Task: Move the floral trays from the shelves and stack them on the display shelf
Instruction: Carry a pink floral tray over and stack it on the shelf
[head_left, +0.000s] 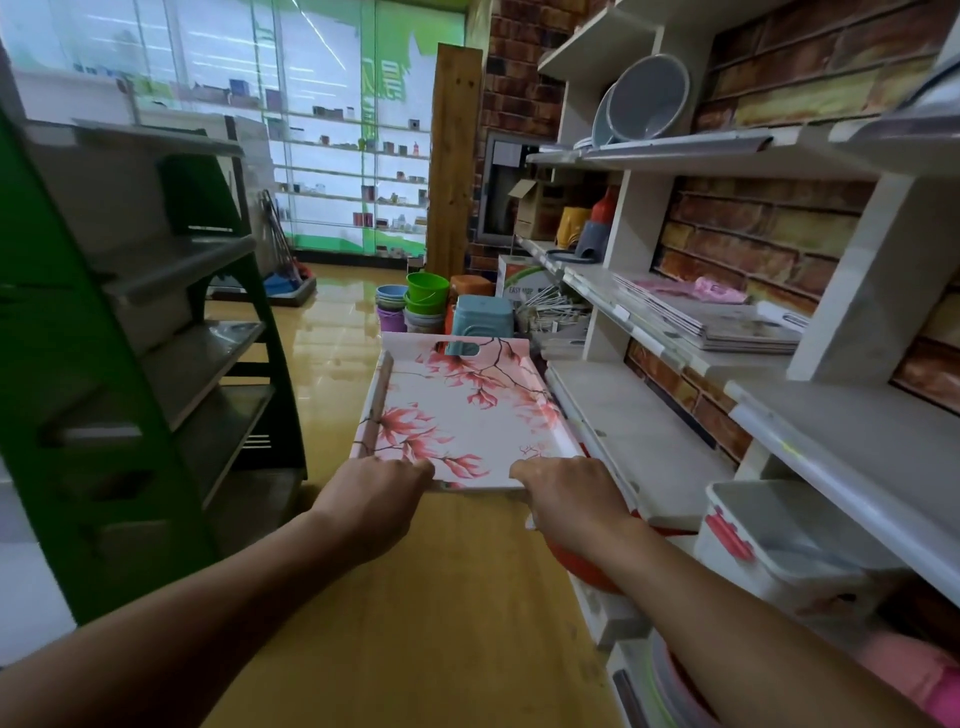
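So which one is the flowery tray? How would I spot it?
Look down the aisle between the green rack and the white shelves. The tray is held out flat over the floor, left hand and right hand gripping its near edge. Only it has pink blossoms on branches.

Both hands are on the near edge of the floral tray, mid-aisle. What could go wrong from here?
1. Both the left hand and right hand grip only the near edge of the floral tray, so its far end may dip or slip.
2. The tray's right side runs close to the white shelf and could catch on its edge.
3. Buckets and a stool crowd the floor ahead, a likely trip point.
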